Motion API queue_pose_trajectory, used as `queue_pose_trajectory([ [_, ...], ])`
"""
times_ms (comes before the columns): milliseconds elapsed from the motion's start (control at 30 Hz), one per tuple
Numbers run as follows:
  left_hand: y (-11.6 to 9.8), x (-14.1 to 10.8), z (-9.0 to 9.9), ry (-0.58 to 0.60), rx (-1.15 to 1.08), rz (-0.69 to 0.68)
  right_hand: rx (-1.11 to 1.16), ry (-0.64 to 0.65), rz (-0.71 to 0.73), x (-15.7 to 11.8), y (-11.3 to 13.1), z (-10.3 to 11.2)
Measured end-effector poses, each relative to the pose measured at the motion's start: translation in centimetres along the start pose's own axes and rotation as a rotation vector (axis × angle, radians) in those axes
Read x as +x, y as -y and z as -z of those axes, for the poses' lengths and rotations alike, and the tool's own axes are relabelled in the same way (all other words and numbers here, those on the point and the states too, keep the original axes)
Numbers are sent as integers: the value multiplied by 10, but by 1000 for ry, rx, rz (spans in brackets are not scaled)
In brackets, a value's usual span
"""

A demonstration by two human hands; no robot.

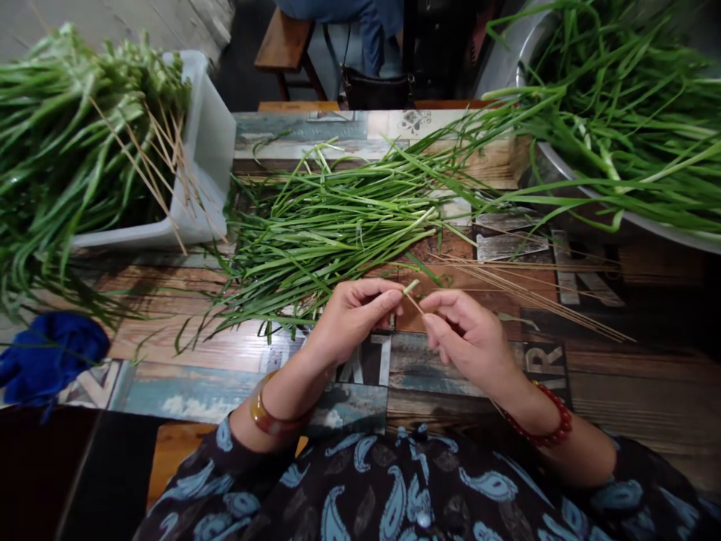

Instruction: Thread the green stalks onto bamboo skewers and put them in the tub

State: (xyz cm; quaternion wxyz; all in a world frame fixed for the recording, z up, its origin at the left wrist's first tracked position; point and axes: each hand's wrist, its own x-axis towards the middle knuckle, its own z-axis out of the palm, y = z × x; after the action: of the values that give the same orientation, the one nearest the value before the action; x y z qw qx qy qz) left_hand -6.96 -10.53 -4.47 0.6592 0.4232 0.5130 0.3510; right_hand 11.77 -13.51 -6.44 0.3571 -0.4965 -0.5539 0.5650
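Over the near part of the wooden table, my left hand (357,314) pinches a green chive stalk (411,286), its pale cut end poking out past the thumb. My right hand (470,340) is closed on a thin bamboo skewer (415,303), whose tip meets the stalk at the left fingertips. Whether the skewer pierces it I cannot tell. Just beyond both hands lies a loose heap of chives (338,225). Several loose bamboo skewers (541,297) rest on the table to the right of the heap.
A white plastic bin (217,150) piled with chives and skewers stands at left. At right, a metal basin (574,176) overflows with chives. A blue cloth item (56,353) lies near left. Past the table are a black bag (377,90), a wooden bench (285,41) and a seated person's legs (372,34).
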Motion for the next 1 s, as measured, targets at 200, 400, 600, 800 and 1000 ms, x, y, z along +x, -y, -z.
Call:
queue_pose_trajectory([
  [200,3,0,-2,-73,-138,59,-172,-21,83,0,4,2],
  [400,2,0,-5,-119,-179,92,-262,-52,173,0,2,-1],
  [600,0,0,-5,-108,-184,79,-278,-54,215,-1,-2,-5],
  [800,4,-1,-10,-28,-126,52,-262,-104,214,-1,2,-10],
  [1000,3,-2,-7,66,109,-86,-52,-45,38,2,4,-7],
])
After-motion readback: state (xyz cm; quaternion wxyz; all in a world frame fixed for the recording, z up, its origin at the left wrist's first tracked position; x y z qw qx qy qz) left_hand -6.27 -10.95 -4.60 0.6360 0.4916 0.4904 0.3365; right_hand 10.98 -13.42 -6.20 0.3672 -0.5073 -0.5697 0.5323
